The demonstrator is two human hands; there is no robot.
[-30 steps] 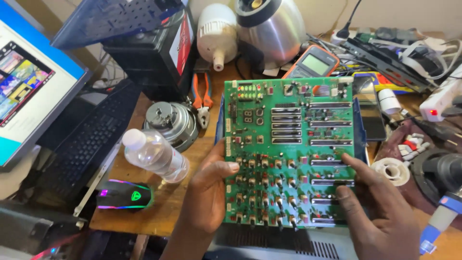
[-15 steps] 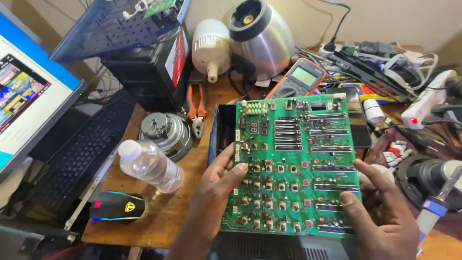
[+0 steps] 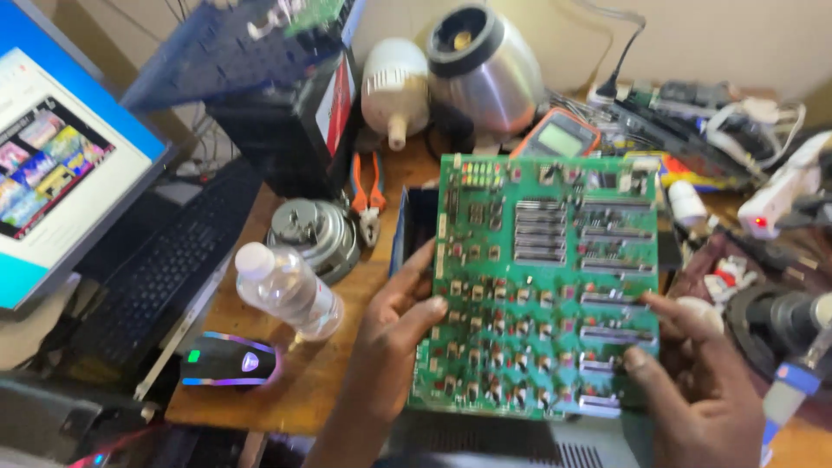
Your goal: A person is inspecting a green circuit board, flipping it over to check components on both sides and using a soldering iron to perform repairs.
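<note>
A large green circuit board (image 3: 542,277), covered in small components and rows of dark sliders, is held flat above the wooden desk. My left hand (image 3: 394,334) grips its left edge, thumb on top. My right hand (image 3: 693,386) holds the lower right corner, with fingers laid over the board's right edge. Under the board a dark blue box (image 3: 407,225) shows at the upper left corner.
A clear plastic bottle (image 3: 290,290) lies left of the board, beside a round metal motor part (image 3: 316,230) and orange-handled pliers (image 3: 368,186). A lit mouse (image 3: 230,360), a keyboard (image 3: 160,269) and a monitor (image 3: 56,173) stand left. A multimeter (image 3: 559,134), a steel jug (image 3: 485,69) and tangled cables fill the back.
The view has shifted, and the board now sits lower and more to the right in it. My right hand slid from the board's face to its lower right edge. My left hand keeps its hold.
</note>
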